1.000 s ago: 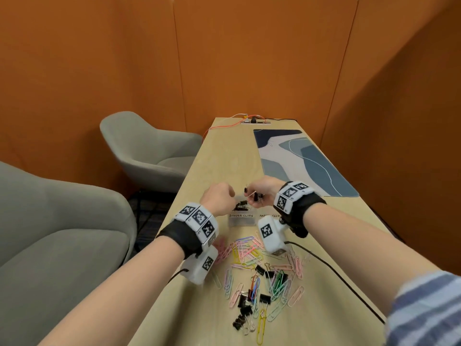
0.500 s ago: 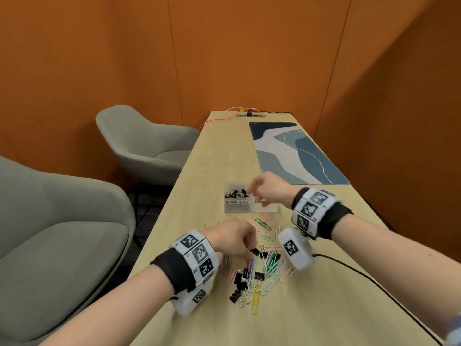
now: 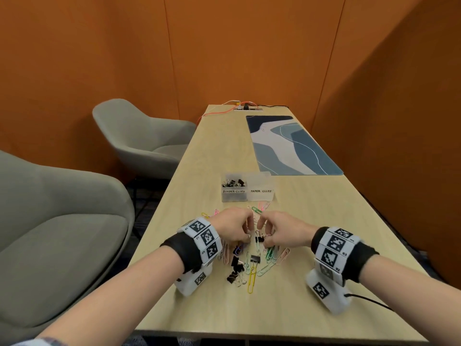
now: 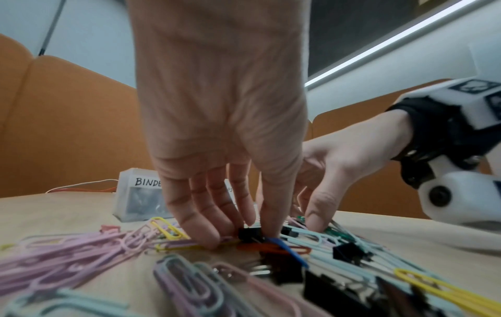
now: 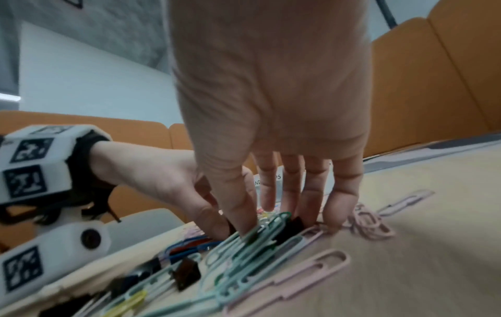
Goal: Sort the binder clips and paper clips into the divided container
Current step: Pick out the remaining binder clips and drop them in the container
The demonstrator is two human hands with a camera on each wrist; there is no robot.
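**A:** Where is the pile?

**B:** I log mixed paper clips (image 3: 252,268) and black binder clips (image 3: 235,267) near the desk's near edge, about midway across. The divided container (image 3: 247,188) stands beyond them, toward the desk's middle, labelled BINDER CLIPS and PAPER CLIPS; black clips lie in the left compartment.

**A:** Hands?

**B:** From the head view I see both down on the pile, fingers curled, knuckles hiding the tips. My left wrist view shows more: left hand (image 4: 222,133) thumb and fingers pinching a small black binder clip (image 4: 249,233). Right wrist view has the right hand (image 5: 273,111) with fingertips pressed among mint paper clips, a black clip just behind them; whether it grips anything I cannot tell.

**A:** Further out?

**B:** A blue patterned mat (image 3: 291,146) lies toward the far right corner; grey chairs (image 3: 139,138) stand off the left edge.
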